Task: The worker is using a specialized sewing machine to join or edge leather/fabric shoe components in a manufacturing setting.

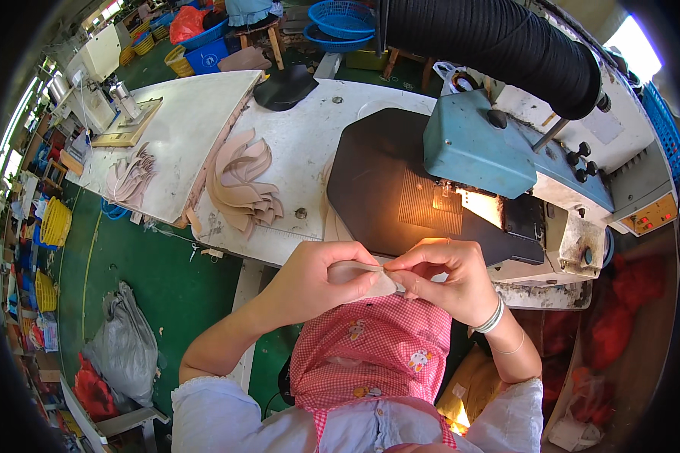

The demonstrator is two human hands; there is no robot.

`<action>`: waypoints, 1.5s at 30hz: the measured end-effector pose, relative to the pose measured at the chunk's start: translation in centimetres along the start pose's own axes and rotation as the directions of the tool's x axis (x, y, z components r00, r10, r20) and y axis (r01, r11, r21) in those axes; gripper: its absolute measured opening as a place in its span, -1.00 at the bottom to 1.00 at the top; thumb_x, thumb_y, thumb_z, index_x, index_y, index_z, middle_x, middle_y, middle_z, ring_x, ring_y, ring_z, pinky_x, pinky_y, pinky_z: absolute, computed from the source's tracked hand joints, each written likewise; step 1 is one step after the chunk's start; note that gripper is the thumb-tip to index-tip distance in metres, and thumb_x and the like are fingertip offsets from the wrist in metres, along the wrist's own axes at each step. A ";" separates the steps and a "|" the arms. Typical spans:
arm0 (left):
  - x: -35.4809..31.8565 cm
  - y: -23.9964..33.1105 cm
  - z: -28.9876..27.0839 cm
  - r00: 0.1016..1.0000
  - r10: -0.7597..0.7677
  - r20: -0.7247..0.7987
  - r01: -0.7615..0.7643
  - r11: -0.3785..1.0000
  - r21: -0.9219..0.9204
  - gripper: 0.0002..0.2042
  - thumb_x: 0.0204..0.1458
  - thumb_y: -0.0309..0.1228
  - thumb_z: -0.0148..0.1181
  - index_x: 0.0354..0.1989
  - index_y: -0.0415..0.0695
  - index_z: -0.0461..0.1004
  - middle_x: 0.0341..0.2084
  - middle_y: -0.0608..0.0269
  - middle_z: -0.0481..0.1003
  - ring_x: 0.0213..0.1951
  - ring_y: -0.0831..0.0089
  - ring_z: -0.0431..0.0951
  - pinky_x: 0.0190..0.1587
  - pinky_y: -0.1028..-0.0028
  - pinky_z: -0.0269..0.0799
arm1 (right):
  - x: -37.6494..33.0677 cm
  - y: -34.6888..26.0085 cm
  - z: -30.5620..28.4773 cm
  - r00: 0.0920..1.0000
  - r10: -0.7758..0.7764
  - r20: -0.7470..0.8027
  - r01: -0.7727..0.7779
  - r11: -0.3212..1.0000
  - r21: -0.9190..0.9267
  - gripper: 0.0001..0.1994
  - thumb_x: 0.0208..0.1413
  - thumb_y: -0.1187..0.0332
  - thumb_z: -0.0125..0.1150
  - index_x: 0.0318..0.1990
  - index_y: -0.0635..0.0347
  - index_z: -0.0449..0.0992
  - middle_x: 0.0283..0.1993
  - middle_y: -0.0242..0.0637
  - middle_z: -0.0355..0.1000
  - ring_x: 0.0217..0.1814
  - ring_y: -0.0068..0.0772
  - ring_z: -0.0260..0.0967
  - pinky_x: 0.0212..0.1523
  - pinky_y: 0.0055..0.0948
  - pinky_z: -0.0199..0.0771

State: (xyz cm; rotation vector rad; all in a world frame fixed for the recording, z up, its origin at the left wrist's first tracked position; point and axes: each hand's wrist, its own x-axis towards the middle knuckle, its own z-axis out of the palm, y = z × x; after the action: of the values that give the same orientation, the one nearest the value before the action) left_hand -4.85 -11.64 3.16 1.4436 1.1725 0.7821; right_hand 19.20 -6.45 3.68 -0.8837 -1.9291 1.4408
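My left hand (317, 283) is closed around a beige shoe-upper piece (359, 273), pinched between thumb and fingers. My right hand (442, 275) pinches the same piece's right end, its fingertips almost meeting the left ones. A small dark grey bit (399, 288) shows by the right fingertips; what it is I cannot make out. Both hands are above my lap, just in front of the table edge. Beyond them stands a blue-green sewing machine (480, 140), its lamp lighting a ribbed patch on the black work plate (378, 170).
A fanned pile of beige pieces (242, 181) lies on the white table (302, 124), and a smaller pile (131, 178) farther left. A black flat piece (285, 87) rests at the back. A large black thread spool (491, 53) overhangs the machine. Grey bags (125, 343) stand on the floor.
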 end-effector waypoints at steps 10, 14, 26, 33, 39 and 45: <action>0.1 0.3 0.6 0.995 0.078 -0.069 -0.069 0.991 0.118 -0.85 0.13 -0.51 0.34 -0.15 -0.26 0.65 -0.38 0.33 0.64 -0.34 0.67 0.58 -0.28 0.57 0.49 | -0.3 -0.3 0.4 0.990 -0.123 -0.069 0.107 0.974 -0.197 -0.91 0.07 0.57 0.44 -0.25 0.29 0.70 -0.34 -0.30 0.64 -0.36 -0.55 0.64 -0.31 -0.53 0.65; 0.3 0.2 0.8 0.992 0.118 -0.050 -0.116 0.992 0.051 -0.85 0.15 -0.46 0.31 -0.17 -0.27 0.63 -0.44 0.15 0.67 -0.39 0.49 0.70 -0.31 0.50 0.56 | -0.3 0.3 0.2 0.998 0.000 -0.058 -0.004 0.998 -0.063 -0.90 0.10 0.57 0.42 -0.22 0.33 0.71 -0.32 -0.30 0.67 -0.34 -0.57 0.65 -0.29 -0.53 0.66; 0.6 0.6 1.0 0.995 0.071 -0.070 -0.058 0.984 0.166 -0.86 0.16 -0.47 0.35 -0.17 -0.24 0.66 -0.39 0.31 0.64 -0.33 0.66 0.58 -0.26 0.56 0.49 | -0.3 -0.6 0.0 0.990 -0.140 -0.034 0.125 0.953 -0.277 -0.88 0.10 0.56 0.43 -0.20 0.34 0.69 -0.27 -0.22 0.67 -0.33 -0.47 0.69 -0.25 -0.51 0.72; 0.9 -0.5 1.3 0.990 0.094 -0.109 -0.094 0.996 0.009 -0.86 0.18 -0.45 0.34 -0.18 -0.26 0.65 -0.39 0.35 0.64 -0.32 0.69 0.56 -0.27 0.57 0.47 | -0.5 0.4 1.9 0.921 -0.310 -0.237 0.195 0.891 -0.410 -0.88 0.02 0.57 0.44 -0.25 0.29 0.68 -0.30 -0.22 0.66 -0.38 -0.45 0.66 -0.28 -0.52 0.69; 1.0 -0.6 1.2 0.986 0.140 -0.086 -0.151 0.979 -0.135 -0.84 0.20 -0.46 0.31 -0.15 -0.30 0.63 -0.33 0.34 0.64 -0.27 0.68 0.56 -0.24 0.57 0.47 | -0.7 1.1 1.8 0.972 0.025 -0.234 0.022 0.980 0.197 -0.91 0.18 0.59 0.35 -0.18 0.39 0.68 -0.24 -0.24 0.68 -0.23 -0.49 0.68 -0.21 -0.55 0.70; 0.9 -0.2 1.0 0.985 0.152 -0.086 -0.163 0.976 -0.141 -0.84 0.19 -0.45 0.30 -0.16 -0.31 0.63 -0.33 0.33 0.64 -0.27 0.68 0.55 -0.21 0.57 0.47 | -0.7 0.9 1.1 0.987 0.082 -0.141 -0.019 0.915 0.402 -0.89 0.27 0.59 0.30 -0.12 0.43 0.68 -0.23 -0.22 0.67 -0.18 -0.45 0.68 -0.14 -0.50 0.76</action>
State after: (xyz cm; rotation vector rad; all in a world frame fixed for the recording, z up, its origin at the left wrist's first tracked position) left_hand -3.71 -11.12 2.62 1.4054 1.0413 1.0203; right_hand 18.95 -7.41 2.53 -0.8266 -1.4328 1.6653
